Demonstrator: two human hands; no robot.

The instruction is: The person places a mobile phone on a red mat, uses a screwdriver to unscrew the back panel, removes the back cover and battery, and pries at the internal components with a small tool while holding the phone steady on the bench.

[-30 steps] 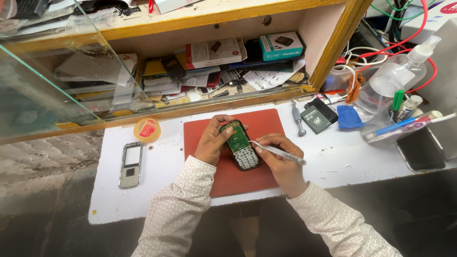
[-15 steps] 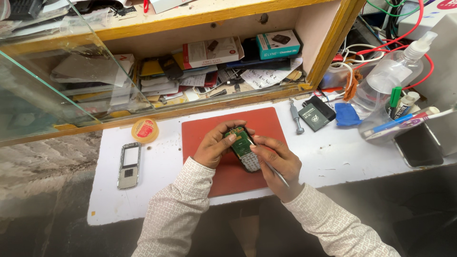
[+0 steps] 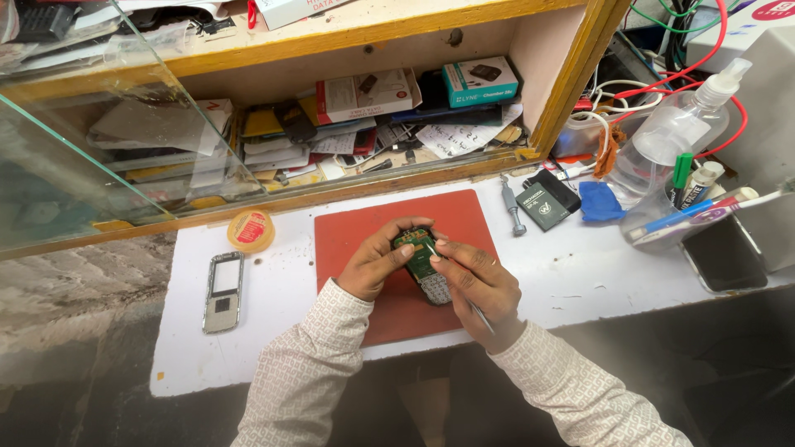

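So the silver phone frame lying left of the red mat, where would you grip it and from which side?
Probably from above, pinching the two long edges of the silver phone frame. It lies flat on the white table, long axis running near to far, with bare surface on both sides, so fingers can close across its narrow width.

A single view is taken from a head-worn camera, angled steeply down onto the white desk (image 3: 596, 281) from close above, with a cluttered shelf (image 3: 381, 116) seen beyond.

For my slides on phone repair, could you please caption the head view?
Left hand holds an opened phone over a red mat while right hand works it with a thin tool.
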